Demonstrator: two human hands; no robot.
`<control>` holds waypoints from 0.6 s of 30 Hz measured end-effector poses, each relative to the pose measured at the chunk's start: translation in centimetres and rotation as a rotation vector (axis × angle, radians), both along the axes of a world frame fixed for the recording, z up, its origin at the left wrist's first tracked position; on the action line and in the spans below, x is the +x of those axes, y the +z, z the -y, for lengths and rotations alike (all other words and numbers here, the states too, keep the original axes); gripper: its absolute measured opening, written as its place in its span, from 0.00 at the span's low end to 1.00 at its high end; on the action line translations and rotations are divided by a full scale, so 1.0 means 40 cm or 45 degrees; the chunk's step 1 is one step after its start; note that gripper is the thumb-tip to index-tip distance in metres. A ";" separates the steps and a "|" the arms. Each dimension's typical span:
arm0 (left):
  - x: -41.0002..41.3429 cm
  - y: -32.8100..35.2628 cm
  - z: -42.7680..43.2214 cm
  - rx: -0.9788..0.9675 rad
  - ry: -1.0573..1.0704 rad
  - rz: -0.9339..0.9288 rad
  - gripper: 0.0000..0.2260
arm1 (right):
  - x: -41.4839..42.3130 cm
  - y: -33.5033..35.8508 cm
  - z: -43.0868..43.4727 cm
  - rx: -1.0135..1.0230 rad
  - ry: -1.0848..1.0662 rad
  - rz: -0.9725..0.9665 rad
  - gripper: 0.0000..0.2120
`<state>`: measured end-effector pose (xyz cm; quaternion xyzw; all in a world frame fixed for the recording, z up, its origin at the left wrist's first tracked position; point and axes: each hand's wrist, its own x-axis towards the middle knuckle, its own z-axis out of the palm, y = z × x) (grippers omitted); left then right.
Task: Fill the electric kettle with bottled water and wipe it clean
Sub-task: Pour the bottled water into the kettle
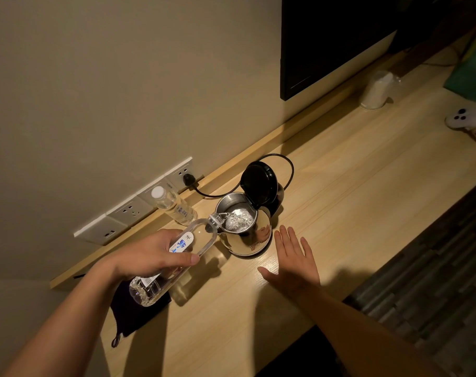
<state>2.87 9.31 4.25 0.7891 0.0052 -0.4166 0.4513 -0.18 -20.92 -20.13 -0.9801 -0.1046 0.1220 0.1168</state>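
A steel electric kettle point(254, 235) stands on the wooden counter point(354, 202) with its black lid point(258, 185) flipped up. My left hand point(152, 254) grips a clear water bottle point(193, 240), tilted with its open neck over the kettle's rim, and water streams into the kettle. My right hand point(294, 257) rests flat on the counter just right of the kettle, fingers spread, holding nothing. A dark cloth point(133, 314) lies under the bottle's base near the counter's left end.
A second capped bottle point(174, 204) stands by the wall sockets point(133, 208), where the kettle's black cord point(288, 170) is plugged in. A dark screen point(326, 42) hangs above. Wrapped cups point(375, 89), a white controller point(465, 122) and a green bag point(470, 69) sit at the far right.
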 end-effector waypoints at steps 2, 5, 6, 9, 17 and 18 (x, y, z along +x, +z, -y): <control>0.001 -0.001 -0.001 0.010 -0.004 0.011 0.11 | 0.000 0.001 0.000 0.008 -0.005 0.001 0.53; 0.003 0.000 0.000 0.025 -0.005 0.026 0.12 | -0.001 0.000 -0.001 0.003 -0.005 0.008 0.52; 0.004 0.001 0.001 0.026 -0.009 0.026 0.12 | -0.001 0.001 -0.001 0.006 -0.007 0.017 0.52; 0.006 0.005 0.001 0.042 -0.030 0.027 0.10 | 0.000 0.000 -0.002 0.002 -0.010 0.020 0.52; 0.008 0.013 0.006 0.012 -0.001 -0.031 0.07 | -0.003 0.007 -0.002 -0.029 -0.009 0.031 0.52; 0.008 0.014 0.007 0.012 -0.007 -0.030 0.07 | -0.003 0.006 -0.002 -0.030 -0.010 0.035 0.52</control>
